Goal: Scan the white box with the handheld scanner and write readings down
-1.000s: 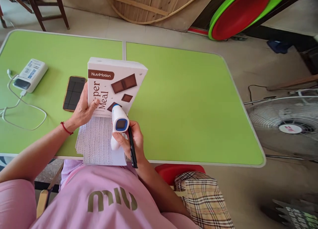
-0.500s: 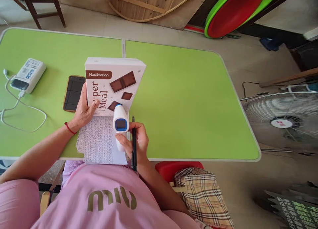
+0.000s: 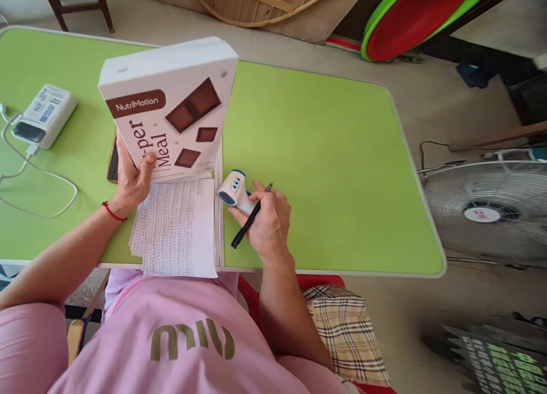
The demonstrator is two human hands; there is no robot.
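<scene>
Left hand (image 3: 133, 176) grips box (image 3: 171, 110) at sheets' (image 3: 177, 229) far edge; right hand (image 3: 271, 223) encloses thermometer (image 3: 233, 187) and pen (image 3: 245, 228) beside them, table (image 3: 333, 172) contact unclear. Step, apparently: thermometer placement; release calls for retaining the pen.

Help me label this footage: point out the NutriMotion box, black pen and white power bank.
NutriMotion box (image 3: 169, 114), head view: middle of its printed front.
Black pen (image 3: 251, 217), head view: middle of its barrel.
White power bank (image 3: 48, 113), head view: its labelled top.
</scene>
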